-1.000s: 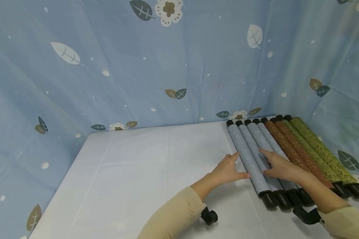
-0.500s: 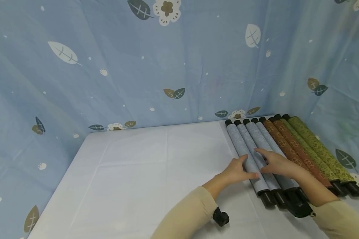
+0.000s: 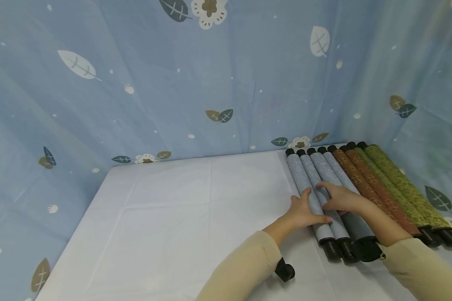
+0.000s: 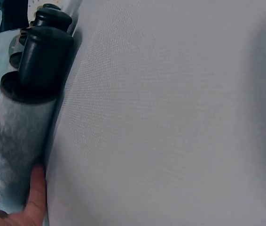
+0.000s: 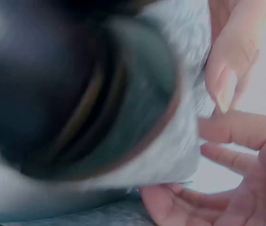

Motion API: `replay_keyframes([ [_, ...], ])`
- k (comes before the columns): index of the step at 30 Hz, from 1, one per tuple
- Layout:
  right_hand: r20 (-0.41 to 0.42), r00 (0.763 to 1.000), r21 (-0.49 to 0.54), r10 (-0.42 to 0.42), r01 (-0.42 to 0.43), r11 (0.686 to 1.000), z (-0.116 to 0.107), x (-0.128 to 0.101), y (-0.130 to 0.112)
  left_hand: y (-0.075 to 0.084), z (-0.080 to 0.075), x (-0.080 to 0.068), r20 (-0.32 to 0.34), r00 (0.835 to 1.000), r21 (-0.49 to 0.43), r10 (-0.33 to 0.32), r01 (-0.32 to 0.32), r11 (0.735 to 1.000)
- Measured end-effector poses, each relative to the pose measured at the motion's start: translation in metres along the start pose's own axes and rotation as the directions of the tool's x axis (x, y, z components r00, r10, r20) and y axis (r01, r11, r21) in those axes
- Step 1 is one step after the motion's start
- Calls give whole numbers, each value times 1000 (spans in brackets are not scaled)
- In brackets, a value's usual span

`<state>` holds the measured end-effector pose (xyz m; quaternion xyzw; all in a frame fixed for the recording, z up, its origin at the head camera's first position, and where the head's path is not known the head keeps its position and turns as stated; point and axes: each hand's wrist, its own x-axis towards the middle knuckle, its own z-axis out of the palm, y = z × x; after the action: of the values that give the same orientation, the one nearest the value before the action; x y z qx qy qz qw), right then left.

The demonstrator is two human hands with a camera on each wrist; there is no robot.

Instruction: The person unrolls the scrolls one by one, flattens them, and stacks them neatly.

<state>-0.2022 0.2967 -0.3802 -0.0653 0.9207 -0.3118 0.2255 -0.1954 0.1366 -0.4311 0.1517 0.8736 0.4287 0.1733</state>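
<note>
- Eight rolled scrolls with black end caps lie side by side: four grey-blue, two brown patterned (image 3: 369, 190), two green patterned (image 3: 403, 188). The brown and green ones lie beyond the right hand, well apart from the left.
- Left hand (image 3: 305, 211): fingers nearly straight, flat against the outer side of the outermost grey-blue scroll (image 3: 309, 195), thumb up along it. The left wrist view shows that scroll (image 4: 22, 136) held between thumb and fingers, loosely; its black end cap (image 4: 43, 59) juts toward the wrist.
- Right hand (image 3: 339, 200): fingers curved over the top of the neighbouring grey-blue scroll (image 3: 325, 188), just beside the left hand's fingertips. Right wrist view is blurred; it shows fingers (image 5: 231, 61) on pale patterned cloth, grip depth not readable.
- Judgement: the step in hand is separating the outermost scroll from its neighbour. Best done with the right hand pinning the neighbours down while the left hand draws the roll sideways onto the bare white tablecloth (image 3: 196, 209).
- Grip mid-length, not at the cap, so the roll stays parallel and does not swing.
- Keep pressure light; the wrap could loosen or crease.
- Risk: neighbours may roll after it.
</note>
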Motion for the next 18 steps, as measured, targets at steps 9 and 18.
replay_keyframes([
  [9,29,1000,162,8,-12,987,7,7,9,-2,-8,1,-32,999,38,-14,15,999],
  [18,-19,1000,252,-1,6,968,23,9,6,-12,-19,0,-33,999,103,-11,15,995],
])
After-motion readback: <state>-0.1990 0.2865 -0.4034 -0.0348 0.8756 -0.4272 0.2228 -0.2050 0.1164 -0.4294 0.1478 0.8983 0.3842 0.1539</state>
